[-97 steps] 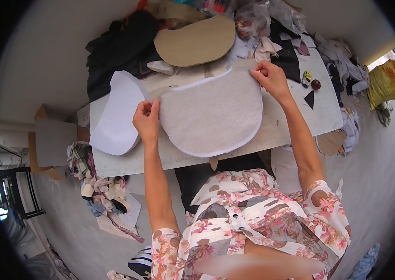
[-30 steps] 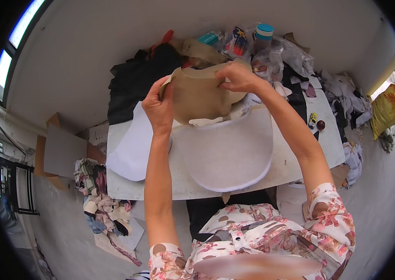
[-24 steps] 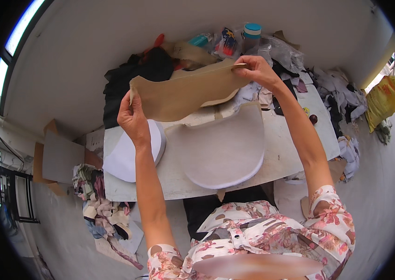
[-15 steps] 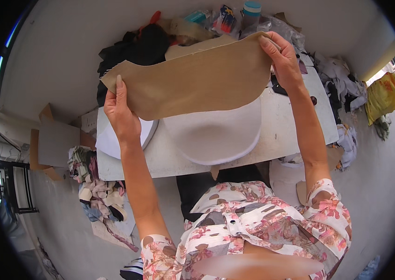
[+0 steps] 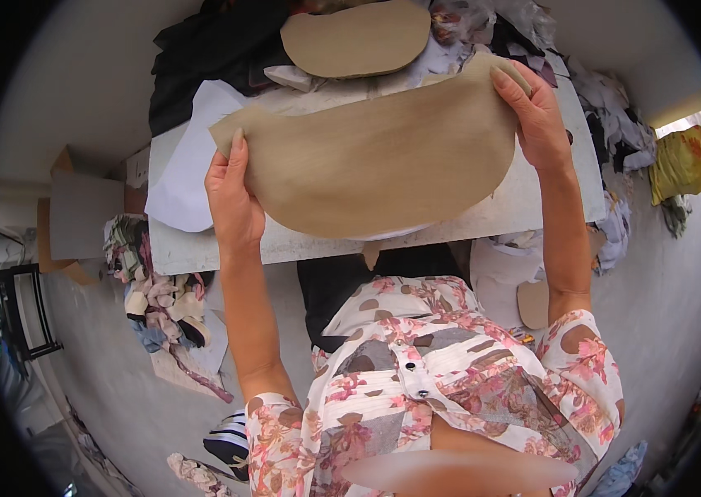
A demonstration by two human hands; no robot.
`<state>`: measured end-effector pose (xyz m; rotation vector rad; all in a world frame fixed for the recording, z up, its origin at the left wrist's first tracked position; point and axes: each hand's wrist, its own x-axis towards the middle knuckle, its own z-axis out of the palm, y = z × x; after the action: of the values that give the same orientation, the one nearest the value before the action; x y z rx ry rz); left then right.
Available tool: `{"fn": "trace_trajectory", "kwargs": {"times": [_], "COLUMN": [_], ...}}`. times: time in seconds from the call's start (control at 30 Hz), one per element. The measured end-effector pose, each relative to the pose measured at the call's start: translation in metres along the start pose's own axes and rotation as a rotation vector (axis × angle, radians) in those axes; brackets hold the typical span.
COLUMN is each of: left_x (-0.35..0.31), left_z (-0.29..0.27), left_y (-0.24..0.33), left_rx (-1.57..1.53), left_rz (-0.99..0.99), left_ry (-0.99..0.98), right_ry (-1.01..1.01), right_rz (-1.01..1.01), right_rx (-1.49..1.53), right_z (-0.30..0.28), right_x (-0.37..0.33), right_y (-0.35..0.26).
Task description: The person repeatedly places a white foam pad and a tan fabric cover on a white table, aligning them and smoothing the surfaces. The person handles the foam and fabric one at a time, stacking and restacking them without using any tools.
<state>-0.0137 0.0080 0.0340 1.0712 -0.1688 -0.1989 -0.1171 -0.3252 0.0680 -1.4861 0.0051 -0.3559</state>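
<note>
1. In the head view, a tan fabric panel (image 5: 379, 153) is held spread out above the near part of the table (image 5: 193, 251), in front of the wearer; its wide curved edge is turned toward the body.
2. The left corner is pinched by the left hand (image 5: 233, 195), with the thumb laid on top and the fingers tucked mostly behind.
3. The opposite corner is pinched by the right hand (image 5: 542, 120) in the same way, thumb uppermost; this corner sits higher in the picture, so the panel is slanted.
4. For good control, the pull should probably be matched on both sides, since a thin-looking cloth could be skewed by a harder tug at one corner.
5. The grip is best confined to the corner tips, so that the edges can be seen and are not creased.
6. Below the curved edge, a white strip (image 5: 404, 234) is shown; whether it is touched by the panel cannot be told, so care against dragging seems wise.
7. Clearance should also be left from the white shaped piece (image 5: 187, 178) lying near the left hand, and from the tan cutout (image 5: 356, 41) at the back.
</note>
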Motion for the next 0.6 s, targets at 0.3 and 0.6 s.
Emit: {"fn": "trace_trajectory", "kwargs": {"times": [0.3, 0.6], "left_x": [0.039, 0.048], "left_z": [-0.023, -0.024], "left_y": [-0.051, -0.063], "left_rx": [0.787, 0.945], "left_rz": [0.104, 0.164], "left_ry": [0.146, 0.234], "right_ry": [0.050, 0.208], "right_rz": [0.075, -0.048], "right_rx": [-0.561, -0.876], "right_z": [-0.017, -0.009], "right_x": [0.038, 0.041], "right_y": [0.071, 0.096]}}
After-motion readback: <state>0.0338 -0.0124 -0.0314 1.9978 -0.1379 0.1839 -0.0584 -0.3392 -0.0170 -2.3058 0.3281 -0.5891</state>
